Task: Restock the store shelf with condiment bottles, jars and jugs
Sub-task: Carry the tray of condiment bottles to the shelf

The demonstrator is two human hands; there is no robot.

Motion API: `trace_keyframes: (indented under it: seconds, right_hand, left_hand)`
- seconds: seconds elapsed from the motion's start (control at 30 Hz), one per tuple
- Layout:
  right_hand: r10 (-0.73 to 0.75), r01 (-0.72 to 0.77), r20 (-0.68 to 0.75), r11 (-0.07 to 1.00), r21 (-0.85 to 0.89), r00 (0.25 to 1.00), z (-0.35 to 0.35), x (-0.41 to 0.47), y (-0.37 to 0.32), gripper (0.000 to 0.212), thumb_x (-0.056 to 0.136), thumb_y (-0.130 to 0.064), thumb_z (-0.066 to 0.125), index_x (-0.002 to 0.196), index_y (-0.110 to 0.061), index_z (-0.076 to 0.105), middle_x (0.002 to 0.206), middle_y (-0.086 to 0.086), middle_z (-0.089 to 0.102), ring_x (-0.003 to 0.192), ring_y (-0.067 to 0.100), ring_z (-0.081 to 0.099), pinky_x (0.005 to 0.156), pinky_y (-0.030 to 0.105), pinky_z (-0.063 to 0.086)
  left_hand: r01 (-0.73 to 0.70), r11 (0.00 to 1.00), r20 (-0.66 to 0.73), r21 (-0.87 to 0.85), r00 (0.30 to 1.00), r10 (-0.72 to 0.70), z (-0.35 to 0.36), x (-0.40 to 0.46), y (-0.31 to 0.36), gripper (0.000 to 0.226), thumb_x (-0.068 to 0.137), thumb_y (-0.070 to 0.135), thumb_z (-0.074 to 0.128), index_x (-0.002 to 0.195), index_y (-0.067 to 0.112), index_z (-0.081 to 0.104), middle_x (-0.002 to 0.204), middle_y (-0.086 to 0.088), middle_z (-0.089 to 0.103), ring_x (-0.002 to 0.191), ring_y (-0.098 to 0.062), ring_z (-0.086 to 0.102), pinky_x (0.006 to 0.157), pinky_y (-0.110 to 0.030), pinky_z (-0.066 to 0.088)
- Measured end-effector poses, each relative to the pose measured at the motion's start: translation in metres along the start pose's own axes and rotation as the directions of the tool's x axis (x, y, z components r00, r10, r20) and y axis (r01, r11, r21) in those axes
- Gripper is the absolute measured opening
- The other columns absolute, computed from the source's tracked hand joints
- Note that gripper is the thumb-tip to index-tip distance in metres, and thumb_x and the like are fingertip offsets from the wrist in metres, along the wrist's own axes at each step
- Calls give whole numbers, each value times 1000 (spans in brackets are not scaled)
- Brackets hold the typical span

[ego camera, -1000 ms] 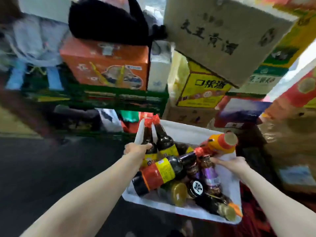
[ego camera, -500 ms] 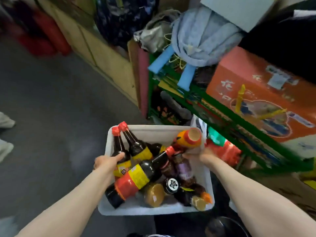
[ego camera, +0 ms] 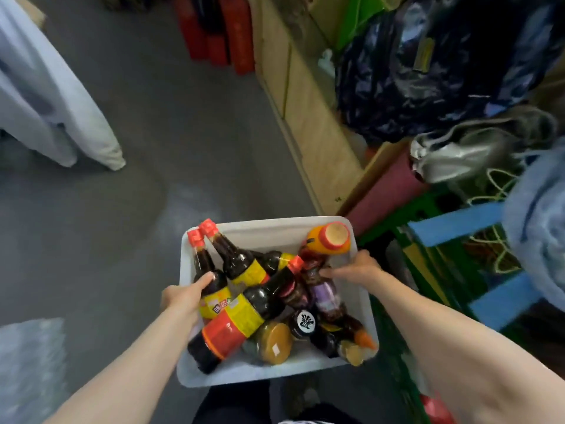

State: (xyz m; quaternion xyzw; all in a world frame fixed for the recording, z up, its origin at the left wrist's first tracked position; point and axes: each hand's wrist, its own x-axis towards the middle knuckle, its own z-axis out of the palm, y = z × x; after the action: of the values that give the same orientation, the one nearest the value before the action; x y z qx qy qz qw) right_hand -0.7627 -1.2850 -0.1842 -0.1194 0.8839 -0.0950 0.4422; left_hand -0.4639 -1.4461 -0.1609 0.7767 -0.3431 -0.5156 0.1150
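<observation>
A white plastic bin (ego camera: 266, 370) full of condiment bottles sits low in the centre of the view, carried over a grey floor (ego camera: 159, 133) by both hands. At the bin's 9 o'clock edge the left hand (ego camera: 183, 296) grips the rim, its thumb lying across the shoulder of a dark sauce bottle (ego camera: 208, 270) with a red cap and yellow label. At 3 o'clock the right hand (ego camera: 356, 270) curls over the opposite rim, fingers reaching inward and touching a purple-labelled bottle (ego camera: 325, 296). Inside, a 2nd red-capped dark bottle (ego camera: 235, 258) leans beside the 1st, both necks pointing toward 11 o'clock, and a larger bottle with a red and yellow label (ego camera: 235, 319) lies across the middle with its base toward 7 o'clock. An orange bottle (ego camera: 330, 240) rests on its side at 1 o'clock, its base facing the camera. Near 6 o'clock lie a jar with a mustard-coloured lid (ego camera: 275, 342) and a black cap with a white emblem (ego camera: 305, 321) (the heap beneath is too tangled to sort out). From 3 o'clock outward runs green shelving (ego camera: 428, 270) with blue bars (ego camera: 455, 223), then a dark backpack (ego camera: 428, 65) at 1 o'clock.
</observation>
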Motion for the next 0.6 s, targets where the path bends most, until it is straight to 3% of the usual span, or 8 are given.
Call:
trace_keyframes:
  seconds: [0.1, 0.23, 0.37, 0.6]
  right_hand:
    - [-35, 35, 5, 999, 5, 999, -18, 33, -76, 139, 50, -65, 90, 153, -1, 21, 155, 16, 34, 143, 31, 36, 112, 36, 38]
    - [-64, 64, 13, 997, 44, 998, -44, 83, -174, 129, 52, -55, 93, 148, 3, 30, 150, 15, 43, 137, 28, 44, 105, 32, 43]
    - [-81, 82, 51, 997, -11, 995, -73, 134, -280, 136, 47, -63, 92, 149, 0, 28, 150, 16, 42, 136, 31, 46, 106, 37, 46]
    - [-160, 166, 144, 985, -33, 977, -121, 242, -478, 135, 51, -61, 91, 152, -1, 26, 152, 16, 41, 136, 34, 45, 108, 43, 46]
  left_hand:
    - [26, 997, 10, -72, 1000, -25, 8, 50, 62, 56, 76, 27, 85, 108, -8, 56, 85, -13, 57, 68, -21, 47, 72, -32, 41]
    - [38, 997, 2, -68, 999, -38, 16, 111, 153, 59, 72, 29, 88, 106, -9, 59, 102, -17, 61, 82, -25, 54, 75, -34, 45]
    - [61, 998, -65, -31, 996, -63, 23, 172, 242, 71, 62, 39, 93, 105, -5, 59, 121, -22, 63, 107, -37, 61, 89, -44, 50]
    - [83, 985, -134, -152, 985, -104, 42, 263, 403, 72, 68, 33, 90, 117, -8, 56, 126, -23, 59, 114, -39, 57, 91, -43, 46]
